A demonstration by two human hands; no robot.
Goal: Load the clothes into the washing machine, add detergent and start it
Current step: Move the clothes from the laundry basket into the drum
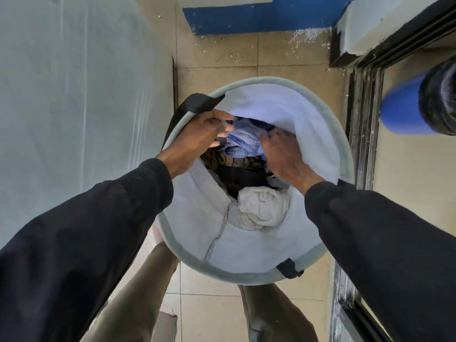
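Beige tiled floor [217, 58], gritty near the blue skirting [259, 18]; on it stands a round fabric hamper [222, 270], seen from straight above.

Clothes lie deep inside the hamper, none loaded yet. On top at the far side is a denim garment [243, 141], crumpled. Dark garments [244, 176] sit under it, and a bunched white garment [261, 208] lies nearer us.

Right hand [286, 159] lies on the denim garment with its fingers curled down into the folds, and we read that as a grip. Left hand [197, 139] is at the hamper's rim beside the black strap [197, 102]. Its fingers are straight and spread toward the denim; they are blurred, and nothing is clasped.

Handling, as we judge it:
- Denim is the heaviest and stiffest piece. It is limp enough to bunch, but legs may trail and snag the loose white liner. Take it at the waistband or gather a thick fold with both hands.
- The white piece looks soft and light, so one handful will do.
- The dark items are tangled, so they may come up together.
- Nothing is fragile or slippery.

Outward: a pale panel [74, 95] is at left, and we cannot tell whether it is the washer. A black door frame [362, 119] and a blue drum [402, 104] are at right.
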